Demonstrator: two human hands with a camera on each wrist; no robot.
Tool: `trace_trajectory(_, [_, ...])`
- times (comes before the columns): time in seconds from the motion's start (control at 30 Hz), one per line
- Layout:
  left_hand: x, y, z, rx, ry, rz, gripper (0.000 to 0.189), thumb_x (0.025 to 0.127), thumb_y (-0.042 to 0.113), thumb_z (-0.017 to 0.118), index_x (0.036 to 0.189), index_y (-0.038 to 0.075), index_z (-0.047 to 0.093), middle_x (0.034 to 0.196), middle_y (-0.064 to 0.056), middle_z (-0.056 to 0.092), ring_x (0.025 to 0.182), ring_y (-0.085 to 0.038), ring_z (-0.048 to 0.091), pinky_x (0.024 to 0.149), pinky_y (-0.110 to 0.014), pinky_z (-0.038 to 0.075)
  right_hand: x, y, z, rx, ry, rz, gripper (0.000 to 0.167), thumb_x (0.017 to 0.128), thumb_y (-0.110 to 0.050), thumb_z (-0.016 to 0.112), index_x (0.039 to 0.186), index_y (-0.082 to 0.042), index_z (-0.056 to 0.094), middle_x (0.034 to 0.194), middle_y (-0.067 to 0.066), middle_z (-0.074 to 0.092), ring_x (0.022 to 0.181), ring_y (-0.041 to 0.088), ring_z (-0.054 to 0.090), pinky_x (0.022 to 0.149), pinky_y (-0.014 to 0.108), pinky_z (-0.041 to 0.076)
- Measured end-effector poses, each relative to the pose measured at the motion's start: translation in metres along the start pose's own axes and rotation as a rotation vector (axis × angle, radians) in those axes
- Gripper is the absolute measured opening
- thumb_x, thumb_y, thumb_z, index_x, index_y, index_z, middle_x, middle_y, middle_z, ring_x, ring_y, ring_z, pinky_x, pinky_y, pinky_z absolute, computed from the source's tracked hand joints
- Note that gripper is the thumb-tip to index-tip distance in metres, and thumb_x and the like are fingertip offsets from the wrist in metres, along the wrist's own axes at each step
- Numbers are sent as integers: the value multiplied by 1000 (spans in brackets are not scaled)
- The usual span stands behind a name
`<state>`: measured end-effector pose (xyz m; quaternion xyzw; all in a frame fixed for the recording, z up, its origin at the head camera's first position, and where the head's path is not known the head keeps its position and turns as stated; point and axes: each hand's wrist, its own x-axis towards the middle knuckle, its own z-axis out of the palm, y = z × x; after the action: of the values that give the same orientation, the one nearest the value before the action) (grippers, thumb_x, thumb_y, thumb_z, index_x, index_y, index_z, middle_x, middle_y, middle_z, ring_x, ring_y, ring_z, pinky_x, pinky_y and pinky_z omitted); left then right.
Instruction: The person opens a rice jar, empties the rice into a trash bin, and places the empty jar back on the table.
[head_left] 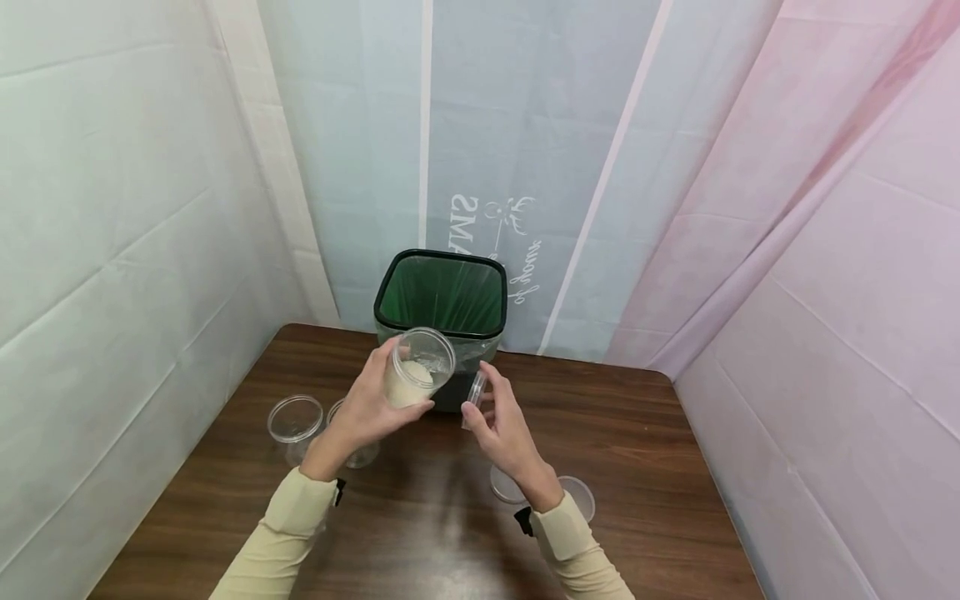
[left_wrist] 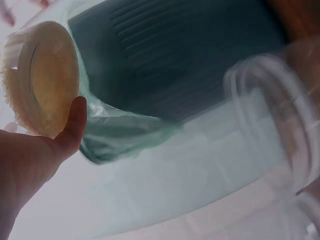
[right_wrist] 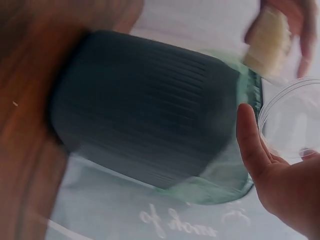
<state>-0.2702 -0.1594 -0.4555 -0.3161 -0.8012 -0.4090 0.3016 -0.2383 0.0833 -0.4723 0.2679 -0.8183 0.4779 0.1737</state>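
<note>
My left hand (head_left: 366, 410) grips a clear plastic jar (head_left: 435, 337) partly filled with pale grains (head_left: 411, 382) that look like rice. The jar is tilted, its open mouth facing up toward the head camera. In the left wrist view, the thumb lies against the base of the jar and the grains show through it. My right hand (head_left: 508, 427) pinches a clear round lid (head_left: 475, 393) on edge, apart from the jar. Just behind both hands stands a dark trash can (right_wrist: 135, 100) with a green-tinted bag liner (right_wrist: 210, 190) folded over its rim.
Two clear jars without lids, one at the far left (head_left: 296, 419) and another (head_left: 363, 454) partly behind the left wrist, stand on the wooden table (head_left: 420, 533). Two round lids, a nearer one (head_left: 577, 498) and another (head_left: 506, 486), lie by the right wrist. Curtains (head_left: 360, 167) surround the table.
</note>
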Motion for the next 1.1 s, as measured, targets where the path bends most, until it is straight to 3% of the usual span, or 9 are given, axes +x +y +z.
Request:
trace_trajectory(0.13, [11,3,-10,14,-7,-9,108,64,24,92,150,9,30,127,-20,55,117,-29,55,89,-45,49,-6,13,9,-10,-52,57,64,100,-27,55,155,-14,25,136,14,46,96,19,62,70,28,55])
trace_trajectory(0.33, [23,5,-22,45,2,-12,109,63,24,92,150,9,29,130,-18,55,119,-29,55,88,-45,49,-15,29,23,-136,-183,113,66,100,-44,51,156,-28,20,143,9,41,86,12,56,72,25,52])
trace_trajectory(0.47, [33,6,-27,55,15,2,108,63,25,92,150,9,30,130,-18,55,118,-30,55,88,-46,49,-20,39,33,-232,-270,150,69,97,-56,49,156,-33,20,147,7,40,101,17,60,84,33,53])
trace_trajectory(0.6, [45,6,-32,69,11,8,107,64,28,91,150,10,30,129,-20,55,116,-32,55,88,-49,50,-22,47,38,-287,-324,157,72,95,-58,52,155,-26,27,145,9,43,114,24,59,95,43,51])
trace_trajectory(0.73, [58,6,-38,93,7,16,107,65,31,91,150,9,30,130,-22,52,117,-34,53,91,-50,48,-23,55,43,-365,-379,117,73,94,-57,54,153,-18,32,138,11,48,120,24,56,99,45,49])
trace_trajectory(0.9, [75,1,-46,147,6,40,107,64,31,91,149,7,31,131,-23,51,114,-36,51,89,-51,48,-27,66,52,-474,-461,52,73,93,-56,58,151,-17,36,135,11,50,114,26,56,92,42,52])
trace_trajectory(1.1, [93,-8,-54,222,-13,78,104,64,30,91,148,4,34,131,-21,52,113,-38,51,92,-54,45,-29,71,61,-602,-513,-25,73,91,-52,63,148,-12,40,134,13,52,114,30,59,95,46,51])
